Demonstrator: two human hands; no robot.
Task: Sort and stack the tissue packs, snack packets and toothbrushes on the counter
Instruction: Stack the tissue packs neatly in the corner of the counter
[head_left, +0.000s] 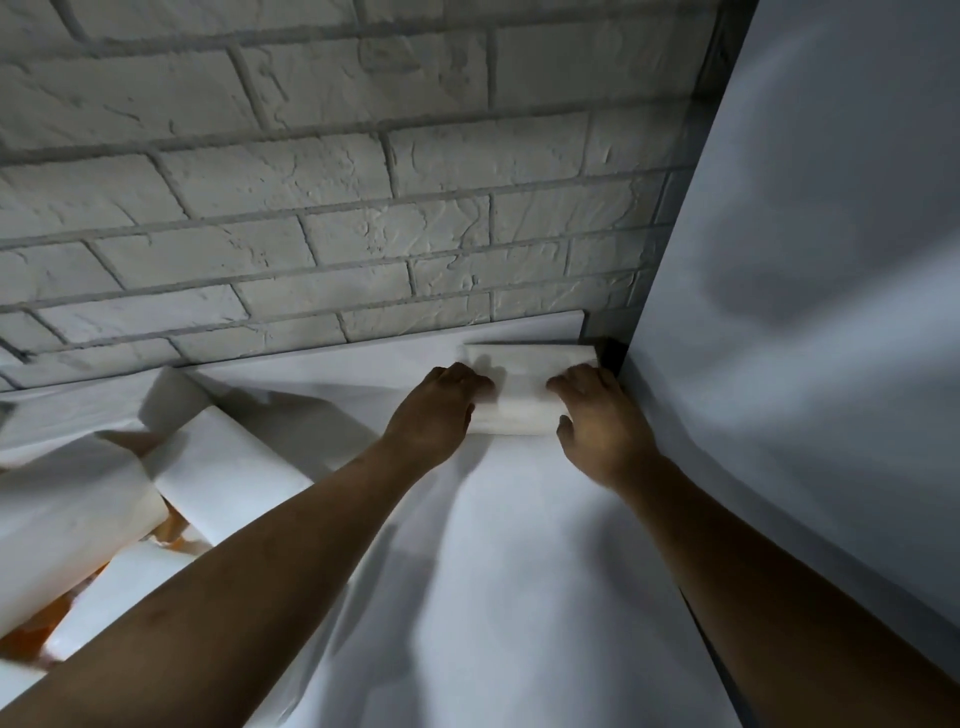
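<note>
Over by the far right corner of the bench (519, 571), both hands are working one white tissue pack (519, 395) that is lying flat on the white sheet, close under the brick wall (311, 182). Left hand (441, 410) is cupping its left end, right hand (597, 421) its right end, fingers (563, 387) curled onto it. Looking soft, light and squashy, it is best taken by the short ends. More white packs (218, 467) are lying heaped at left, with something orange (171, 535) peeking beneath; a draped white panel (805, 312) is crowding the right.
</note>
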